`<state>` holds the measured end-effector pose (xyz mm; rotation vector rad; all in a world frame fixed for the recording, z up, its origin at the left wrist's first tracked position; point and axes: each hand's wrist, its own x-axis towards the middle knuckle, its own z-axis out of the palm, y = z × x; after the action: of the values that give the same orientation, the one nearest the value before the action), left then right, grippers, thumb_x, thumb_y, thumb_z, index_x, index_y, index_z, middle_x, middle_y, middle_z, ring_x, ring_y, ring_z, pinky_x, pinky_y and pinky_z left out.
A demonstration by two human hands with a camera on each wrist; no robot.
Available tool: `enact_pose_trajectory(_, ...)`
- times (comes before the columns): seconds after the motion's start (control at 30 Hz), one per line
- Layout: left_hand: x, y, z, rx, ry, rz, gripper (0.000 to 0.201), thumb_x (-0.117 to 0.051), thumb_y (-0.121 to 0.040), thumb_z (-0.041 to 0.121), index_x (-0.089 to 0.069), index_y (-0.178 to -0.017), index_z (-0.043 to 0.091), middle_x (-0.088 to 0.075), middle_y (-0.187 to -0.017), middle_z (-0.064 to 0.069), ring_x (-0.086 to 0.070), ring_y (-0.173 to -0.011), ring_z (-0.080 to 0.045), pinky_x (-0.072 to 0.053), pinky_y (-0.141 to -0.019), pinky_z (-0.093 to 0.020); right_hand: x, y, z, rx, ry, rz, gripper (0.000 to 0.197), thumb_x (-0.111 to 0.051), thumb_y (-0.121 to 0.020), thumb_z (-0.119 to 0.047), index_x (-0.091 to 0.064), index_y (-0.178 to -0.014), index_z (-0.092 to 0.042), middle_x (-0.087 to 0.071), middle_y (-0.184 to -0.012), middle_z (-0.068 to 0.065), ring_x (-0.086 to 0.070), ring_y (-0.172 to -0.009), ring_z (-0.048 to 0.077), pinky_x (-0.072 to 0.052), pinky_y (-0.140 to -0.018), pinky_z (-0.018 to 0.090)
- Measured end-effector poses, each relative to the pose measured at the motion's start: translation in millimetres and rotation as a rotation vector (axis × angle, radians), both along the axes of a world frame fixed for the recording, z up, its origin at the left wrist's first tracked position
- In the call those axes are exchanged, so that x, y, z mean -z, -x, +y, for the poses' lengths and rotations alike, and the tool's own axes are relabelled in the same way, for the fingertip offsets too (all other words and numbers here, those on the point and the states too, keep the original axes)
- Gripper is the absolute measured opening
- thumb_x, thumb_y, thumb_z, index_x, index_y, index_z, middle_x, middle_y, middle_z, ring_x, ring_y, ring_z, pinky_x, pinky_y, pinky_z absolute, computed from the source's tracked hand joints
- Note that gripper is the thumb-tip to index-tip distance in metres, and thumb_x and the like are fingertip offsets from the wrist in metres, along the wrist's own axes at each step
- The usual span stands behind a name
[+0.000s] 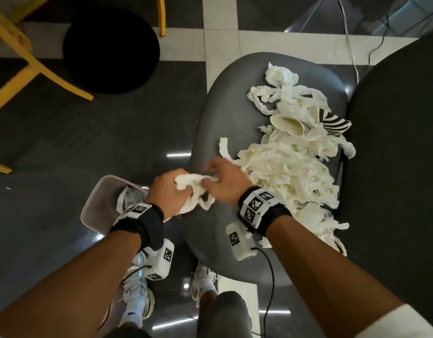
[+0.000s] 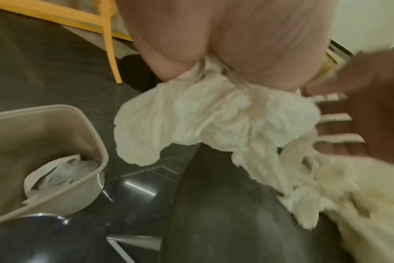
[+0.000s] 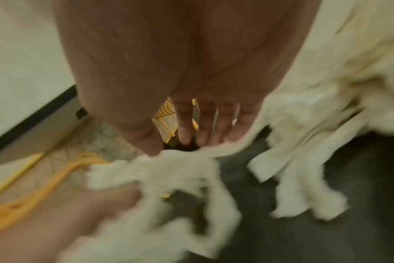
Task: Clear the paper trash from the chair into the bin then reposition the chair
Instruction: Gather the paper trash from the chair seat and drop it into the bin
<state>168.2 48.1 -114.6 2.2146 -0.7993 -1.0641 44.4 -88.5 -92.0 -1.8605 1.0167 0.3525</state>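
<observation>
A grey chair [image 1: 225, 98] carries a big pile of white paper strips [image 1: 288, 167], with crushed paper cups [image 1: 291, 125] among them. My left hand [image 1: 171, 189] grips a wad of paper [image 1: 193, 181] over the seat's left edge. In the left wrist view that wad [image 2: 202, 121] hangs out of my curled left hand [image 2: 236, 35]. My right hand [image 1: 222, 181] reaches in from the right, and its straight, spread fingers [image 3: 184, 138] touch the wad [image 3: 157, 178]. A beige bin [image 1: 88, 211] stands on the floor just left of the hands, with a plastic liner inside it [image 2: 56, 174].
A yellow chair frame [image 1: 27, 59] and a black round base [image 1: 110, 50] stand at the far left. A dark round surface [image 1: 393, 167] borders the chair on the right. Cables [image 1: 352, 45] run over the floor behind it. My shoes [image 1: 135, 284] are beside the bin.
</observation>
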Motion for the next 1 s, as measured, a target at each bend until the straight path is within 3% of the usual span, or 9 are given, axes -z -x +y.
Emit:
enact_pose_trajectory(0.1, -15.3, -15.5, -1.1, -0.271, 0.002, 0.019, 0.01, -0.061, -0.08, 0.01, -0.063, -0.071, 0.016, -0.066, -0.066, 0.003, -0.062, -0.066, -0.016, -0.045, -0.062, -0.027, 4.9, 29.5, -20.6, -0.049, 0.319, 0.094, 0.062, -0.061, -0.077, -0.05, -0.051, -0.131, -0.022, -0.051, -0.135, 0.003, -0.049, -0.125, 0.028, -0.043, -0.104, 0.043)
enact_pose_trajectory(0.17, -16.0, -30.1, 1.9, -0.469, 0.008, 0.024, 0.009, -0.06, -0.078, 0.014, -0.063, -0.071, 0.011, -0.068, -0.067, -0.002, -0.062, -0.065, -0.02, -0.049, -0.064, -0.031, 6.4, 47.6, -28.2, -0.196, 0.397, 0.21, 0.068, -0.063, -0.08, -0.045, -0.042, -0.141, -0.023, -0.044, -0.146, 0.002, -0.041, -0.134, 0.029, -0.039, -0.107, 0.047)
enact_pose_trajectory(0.27, -11.3, -51.1, 12.1, -0.711, -0.046, -0.06, 0.015, -0.057, -0.076, 0.027, -0.065, -0.078, 0.014, -0.075, -0.09, -0.01, -0.07, -0.088, -0.032, -0.057, -0.083, -0.044, 5.1, 58.9, -30.2, -0.342, 0.391, 0.341, 0.069, -0.062, -0.083, -0.03, -0.034, -0.146, -0.024, -0.039, -0.152, 0.002, -0.038, -0.137, 0.03, -0.041, -0.106, 0.048)
enact_pose_trajectory(0.33, -7.3, -58.2, 19.6, -0.82, -0.072, -0.058, 0.018, -0.056, -0.076, 0.029, -0.066, -0.081, 0.015, -0.075, -0.1, -0.012, -0.07, -0.1, -0.035, -0.055, -0.091, -0.048, -0.8, 59.1, -33.4, -0.236, 0.403, 0.302, 0.06, -0.061, -0.083, -0.03, -0.038, -0.139, -0.022, -0.046, -0.142, 0.002, -0.046, -0.129, 0.029, -0.049, -0.096, 0.045)
enact_pose_trajectory(0.43, -6.3, -53.2, 26.3, -0.754, -0.178, -0.036, 0.014, -0.057, -0.075, 0.03, -0.06, -0.07, 0.017, -0.07, -0.085, -0.002, -0.069, -0.093, -0.034, -0.056, -0.086, -0.043, -16.4, 52.4, -52.7, 0.003, 0.624, 0.112, 0.045, -0.054, -0.091, -0.037, -0.045, -0.132, -0.021, -0.051, -0.131, 0.003, -0.056, -0.113, 0.028, -0.055, -0.082, 0.043)
enact_pose_trajectory(0.57, -25.6, -33.6, 22.0, -0.605, -0.219, -0.055, 0.015, -0.055, -0.089, 0.022, -0.065, -0.089, 0.011, -0.062, -0.086, -0.002, -0.059, -0.085, -0.031, -0.041, -0.07, -0.033, -27.4, 45.9, -105.7, 0.079, 0.959, 0.212, 0.047, -0.057, -0.09, -0.03, -0.047, -0.135, -0.021, -0.047, -0.143, 0.008, -0.045, -0.128, 0.035, -0.042, -0.101, 0.051)
enact_pose_trajectory(0.67, -28.3, -27.4, 20.0, -0.597, -0.165, -0.037, 0.016, -0.056, -0.09, 0.017, -0.066, -0.095, 0.006, -0.064, -0.089, -0.004, -0.062, -0.09, -0.03, -0.037, -0.07, -0.027, -24.1, 47.0, -138.5, 0.077, 0.907, 0.434, 0.05, -0.058, -0.088, -0.024, -0.047, -0.136, -0.017, -0.049, -0.141, 0.014, -0.042, -0.131, 0.04, -0.035, -0.106, 0.055)
enact_pose_trajectory(0.77, -15.0, -31.7, 23.2, -0.581, -0.14, -0.008, 0.01, -0.059, -0.084, 0.018, -0.06, -0.074, 0.018, -0.064, -0.076, 0.004, -0.066, -0.089, -0.031, -0.044, -0.073, -0.031, -27.4, 49.2, -149.7, 0.054, 0.893, 0.509, 0.036, -0.053, -0.087, -0.016, -0.062, -0.122, -0.017, -0.06, -0.125, 0.016, -0.053, -0.119, 0.041, -0.037, -0.105, 0.056)
enact_pose_trajectory(1.0, -12.9, -41.5, 41.9, -0.613, -0.087, 0.058, 0.009, -0.059, -0.08, 0.023, -0.059, -0.071, 0.022, -0.068, -0.077, 0.003, -0.066, -0.079, -0.026, -0.05, -0.07, -0.031, -79.3, 12.5, -84.0, 0.123, 1.037, 0.221, 0.032, -0.047, -0.085, -0.032, -0.065, -0.106, -0.016, -0.064, -0.11, 0.012, -0.058, -0.101, 0.038, -0.043, -0.091, 0.048)
